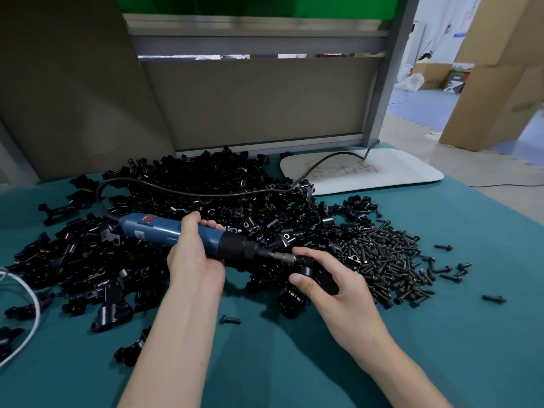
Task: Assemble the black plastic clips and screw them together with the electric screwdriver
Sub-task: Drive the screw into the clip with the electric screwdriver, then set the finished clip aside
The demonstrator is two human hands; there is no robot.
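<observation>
My left hand [192, 254] grips a blue electric screwdriver [164, 229] that lies nearly level, its black chuck and metal bit [281, 256] pointing right. The bit's tip meets a black plastic clip assembly [319, 276] held in my right hand [335, 287], just above the teal mat. A big heap of loose black clips [212, 195] spreads behind and to the left of both hands. To the right lies a pile of black screws [391, 260].
The screwdriver's black cord [188, 191] loops over the clip heap and across a white board [362, 172] at the back right. A single screw [231, 320] lies between my forearms. A white cable [32, 298] curves at the left edge. Grey partition panels stand behind the table.
</observation>
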